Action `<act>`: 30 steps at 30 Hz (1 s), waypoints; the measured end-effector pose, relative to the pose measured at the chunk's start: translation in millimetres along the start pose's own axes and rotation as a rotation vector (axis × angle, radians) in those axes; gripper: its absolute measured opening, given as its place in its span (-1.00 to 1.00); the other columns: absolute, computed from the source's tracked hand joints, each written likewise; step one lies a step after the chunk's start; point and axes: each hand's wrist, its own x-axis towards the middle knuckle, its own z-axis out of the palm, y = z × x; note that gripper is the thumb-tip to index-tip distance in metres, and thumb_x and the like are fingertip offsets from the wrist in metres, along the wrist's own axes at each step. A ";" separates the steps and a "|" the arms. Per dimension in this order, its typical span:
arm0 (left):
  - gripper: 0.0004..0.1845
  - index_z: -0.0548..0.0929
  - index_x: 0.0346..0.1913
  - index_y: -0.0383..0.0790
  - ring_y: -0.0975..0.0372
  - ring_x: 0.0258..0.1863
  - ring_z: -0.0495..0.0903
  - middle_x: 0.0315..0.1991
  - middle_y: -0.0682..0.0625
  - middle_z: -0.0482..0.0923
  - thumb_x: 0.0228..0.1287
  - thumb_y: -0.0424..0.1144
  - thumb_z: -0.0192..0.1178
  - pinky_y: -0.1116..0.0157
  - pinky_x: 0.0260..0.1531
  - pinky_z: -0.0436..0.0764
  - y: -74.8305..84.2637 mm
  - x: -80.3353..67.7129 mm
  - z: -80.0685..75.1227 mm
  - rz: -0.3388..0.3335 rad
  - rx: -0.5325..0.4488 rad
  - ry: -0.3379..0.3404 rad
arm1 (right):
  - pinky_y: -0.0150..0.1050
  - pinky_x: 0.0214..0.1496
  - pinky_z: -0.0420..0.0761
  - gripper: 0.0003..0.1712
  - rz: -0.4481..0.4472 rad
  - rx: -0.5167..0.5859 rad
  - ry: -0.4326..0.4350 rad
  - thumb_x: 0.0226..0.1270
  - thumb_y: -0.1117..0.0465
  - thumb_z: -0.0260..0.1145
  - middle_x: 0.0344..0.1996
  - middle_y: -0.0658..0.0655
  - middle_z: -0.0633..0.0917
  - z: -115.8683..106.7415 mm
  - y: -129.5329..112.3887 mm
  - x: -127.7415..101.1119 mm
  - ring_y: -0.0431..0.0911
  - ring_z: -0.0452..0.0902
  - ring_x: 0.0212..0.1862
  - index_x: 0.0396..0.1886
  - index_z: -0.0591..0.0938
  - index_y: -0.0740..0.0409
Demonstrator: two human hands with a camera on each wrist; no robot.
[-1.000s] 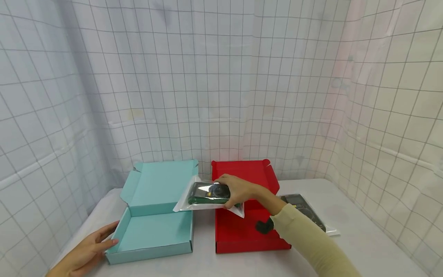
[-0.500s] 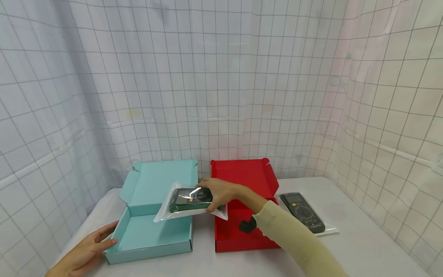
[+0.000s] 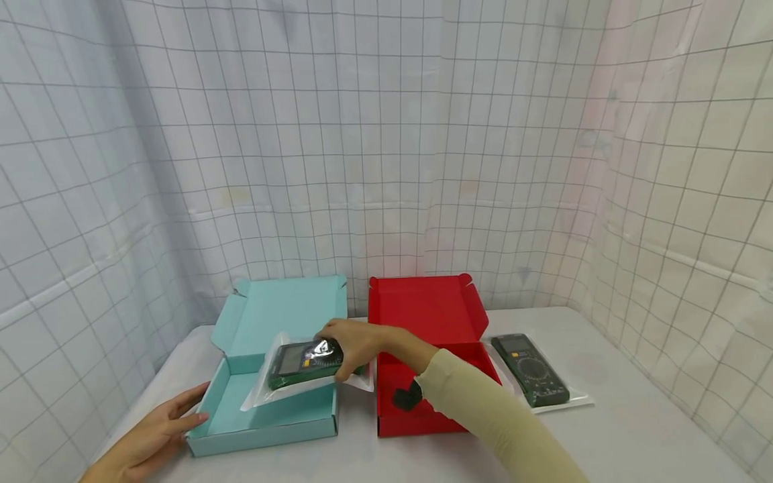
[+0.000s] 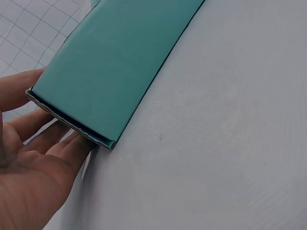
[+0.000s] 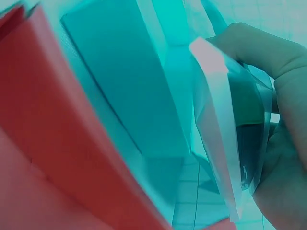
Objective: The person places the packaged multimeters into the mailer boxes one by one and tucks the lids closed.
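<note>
At the lower left of the head view, the left hand (image 3: 147,439) rests on the white surface (image 3: 634,429) with straight, released fingers (image 4: 45,139) touching the near left corner of the teal box (image 3: 274,402), seemingly to steady it. Just right of that, the right hand (image 3: 353,342) holds a bagged multimeter (image 3: 302,362) over the teal box's open tray, fingers clasped round its right end so the bag hangs level above the opening. At centre stands an open red box (image 3: 423,402). At lower right a second bagged multimeter (image 3: 531,369) lies flat on the surface. Count: two boxes, two multimeters, two hands.
</note>
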 end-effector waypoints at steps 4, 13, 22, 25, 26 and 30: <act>-0.08 -0.49 0.58 -0.44 0.66 0.10 0.29 0.59 -0.36 -0.66 0.64 -0.29 0.02 0.43 0.08 0.50 -1.0 -0.2 -0.9 0.006 -0.001 -0.020 | -0.50 -0.07 0.55 -0.10 -0.014 -0.039 -0.022 0.03 0.08 0.56 0.18 0.01 0.51 4.6 -5.3 10.6 -0.26 0.36 0.10 0.41 0.50 0.19; -0.08 -0.52 0.56 -0.45 0.72 0.04 0.36 0.58 -0.34 -0.69 0.65 -0.32 -0.01 0.44 0.08 0.51 -0.9 -0.5 0.2 0.033 -0.047 -0.038 | -0.53 -0.03 0.50 -0.11 -0.023 -0.094 -0.078 0.09 0.03 0.54 0.18 -0.01 0.51 11.9 -14.8 31.8 -0.28 0.36 0.10 0.43 0.49 0.20; -0.08 -0.54 0.56 -0.43 0.68 0.06 0.39 0.58 -0.33 -0.68 0.65 -0.33 -0.01 0.43 0.10 0.51 -0.6 -1.2 0.1 0.030 -0.078 -0.047 | -0.53 0.04 0.47 -0.09 0.008 -0.131 -0.109 0.13 0.00 0.53 0.25 -0.03 0.49 22.3 -20.7 48.4 -0.28 0.35 0.12 0.47 0.45 0.16; -0.09 -0.54 0.56 -0.43 0.69 0.05 0.39 0.58 -0.33 -0.67 0.66 -0.33 -0.02 0.43 0.09 0.51 -0.4 -2.2 -1.0 0.026 -0.078 -0.042 | -0.51 0.10 0.44 -0.07 0.008 -0.152 -0.130 0.15 -0.01 0.53 0.28 -0.01 0.47 27.6 -24.2 52.9 -0.28 0.36 0.14 0.50 0.43 0.16; -0.09 -0.53 0.57 -0.42 0.69 0.05 0.39 0.59 -0.33 -0.67 0.66 -0.32 -0.02 0.44 0.09 0.51 -0.3 -2.4 -1.2 0.022 -0.079 -0.042 | -0.51 0.12 0.44 -0.06 0.010 -0.160 -0.138 0.15 -0.02 0.53 0.30 -0.01 0.46 29.7 -25.3 54.3 -0.28 0.36 0.15 0.51 0.42 0.16; -0.10 -0.50 0.58 -0.41 0.67 0.07 0.39 0.59 -0.33 -0.63 0.66 -0.30 -0.01 0.41 0.09 0.51 0.2 -1.9 0.5 0.010 -0.073 -0.033 | -0.52 0.13 0.41 -0.03 0.017 -0.179 -0.143 0.16 -0.04 0.55 0.33 -0.02 0.45 38.2 -28.0 60.3 -0.30 0.36 0.16 0.53 0.40 0.13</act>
